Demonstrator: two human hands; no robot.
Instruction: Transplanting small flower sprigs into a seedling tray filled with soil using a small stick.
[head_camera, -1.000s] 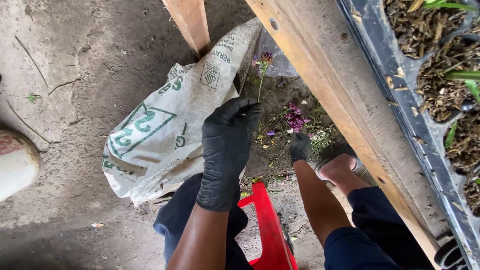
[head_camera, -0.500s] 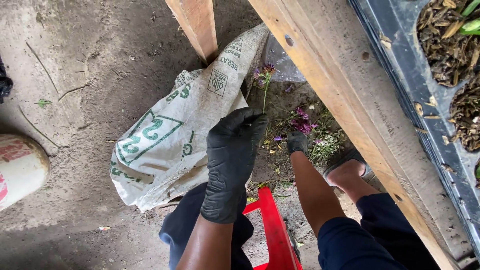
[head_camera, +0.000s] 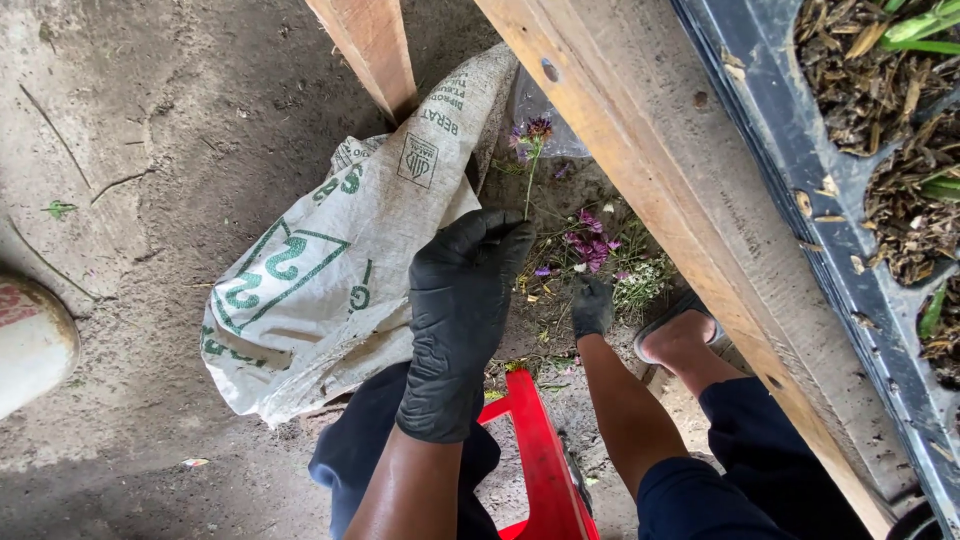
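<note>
Head view: my black-gloved left hand (head_camera: 462, 300) pinches one purple-flowered stem (head_camera: 530, 165) upright beside the white sack (head_camera: 330, 260) at nine o'clock. My right hand (head_camera: 592, 305) reaches low into scattered cut flowers (head_camera: 600, 255); its grip I cannot tell. Many remain ungathered, I judge.

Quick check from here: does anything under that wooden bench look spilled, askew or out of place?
Yes. Purple and white cut flowers and loose stems lie scattered on the bare dirt ground beside the crumpled white woven sack, not inside it. The black-gloved left hand holds one purple-flowered stem upright; the black-gloved right hand is down among the strewn ones.
</note>
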